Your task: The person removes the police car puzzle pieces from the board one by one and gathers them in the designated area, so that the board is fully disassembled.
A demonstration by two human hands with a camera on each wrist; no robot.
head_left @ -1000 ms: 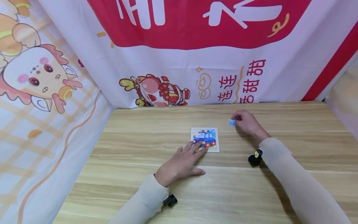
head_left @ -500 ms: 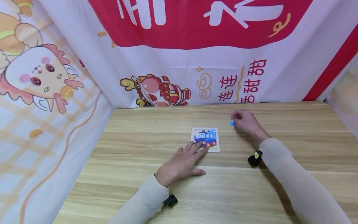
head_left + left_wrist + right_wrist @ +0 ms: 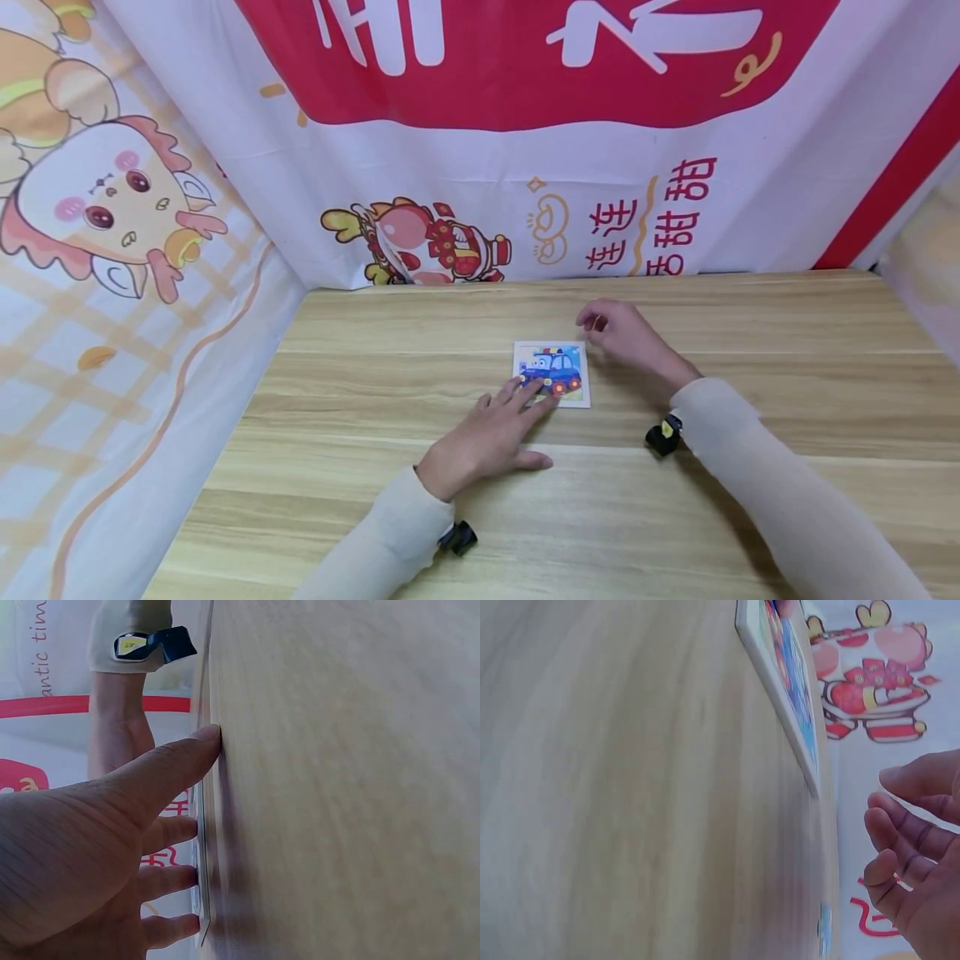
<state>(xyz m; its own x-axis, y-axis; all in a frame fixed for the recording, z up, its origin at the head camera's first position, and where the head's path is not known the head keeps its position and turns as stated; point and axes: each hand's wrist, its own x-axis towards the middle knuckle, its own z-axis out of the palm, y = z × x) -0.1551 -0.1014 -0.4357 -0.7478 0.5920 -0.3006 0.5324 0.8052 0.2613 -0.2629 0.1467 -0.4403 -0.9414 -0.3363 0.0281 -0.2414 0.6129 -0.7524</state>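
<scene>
A small square jigsaw puzzle [image 3: 567,402] in a white frame lies on the table, its picture a blue cartoon car with red wheels. My left hand [image 3: 487,437] rests on its near edge with fingers spread; in the left wrist view the fingertips [image 3: 187,926] touch the board and the thumb lies on the tabletop. Just off the puzzle's far right corner hovers my right hand [image 3: 626,337], fingers loosely bent and nothing between them in the right wrist view. A small blue puzzle piece [image 3: 825,930] lies on the table below that hand, hidden in the head view.
The wood-grain table [image 3: 360,500] reaches back to a white and red printed cloth [image 3: 480,167]. Another printed cloth [image 3: 112,333] hangs along the left side. Each wrist wears a black camera, such as the right wrist camera [image 3: 663,437].
My right hand first pinched the blue puzzle piece to the right of the puzzle, then let go and moved left toward the frame's corner. The left hand has stayed in place.
</scene>
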